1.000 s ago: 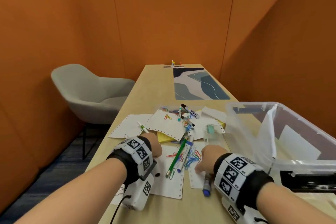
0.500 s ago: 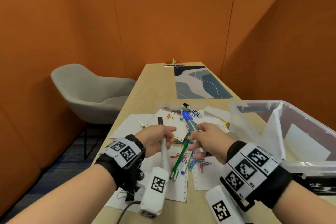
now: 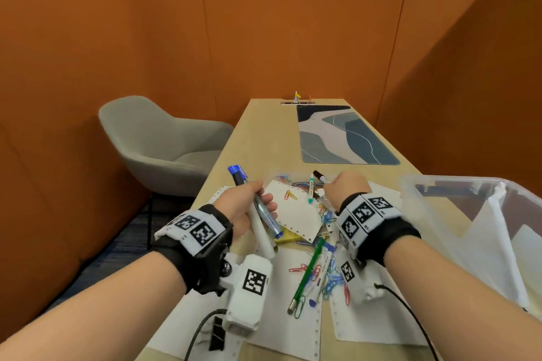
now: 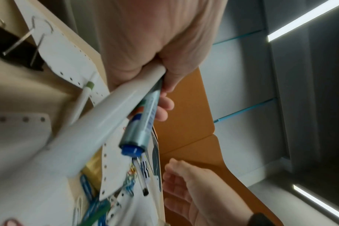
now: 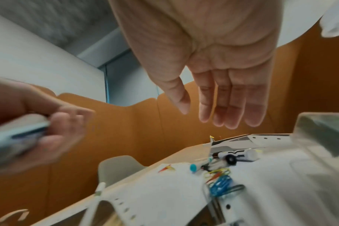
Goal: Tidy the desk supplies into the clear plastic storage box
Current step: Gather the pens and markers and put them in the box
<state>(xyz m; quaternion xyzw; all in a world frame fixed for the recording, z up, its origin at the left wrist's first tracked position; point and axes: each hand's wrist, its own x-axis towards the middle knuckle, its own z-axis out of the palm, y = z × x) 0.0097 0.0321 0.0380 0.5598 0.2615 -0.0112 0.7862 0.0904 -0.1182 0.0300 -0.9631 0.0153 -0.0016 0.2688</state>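
My left hand [image 3: 240, 208] grips two markers together above the desk's left side: a grey marker with a blue cap [image 3: 259, 208] and a white marker [image 3: 262, 239]. The left wrist view shows both, the blue-capped marker [image 4: 143, 122] beside the white marker [image 4: 106, 119]. My right hand [image 3: 347, 187] hovers over the far part of the pile with straight fingers [image 5: 222, 107] and holds nothing. Just beyond it lies a black-capped marker [image 3: 319, 176]. A green pen [image 3: 308, 272], a teal-capped pen [image 3: 311, 192] and coloured paper clips [image 3: 331, 281] lie on white sheets [image 3: 296, 214]. The clear storage box [image 3: 440, 199] stands at the right.
A black binder clip [image 3: 217, 334] lies near the desk's front edge and a yellow note pad [image 3: 286, 239] under the sheets. A patterned desk mat [image 3: 343, 135] covers the far end. A grey chair [image 3: 164, 143] stands left of the desk. Orange partitions surround it.
The blue-capped marker has passed from my right hand to my left, which now holds it with the white marker. My right hand has opened and reached forward over the pile.
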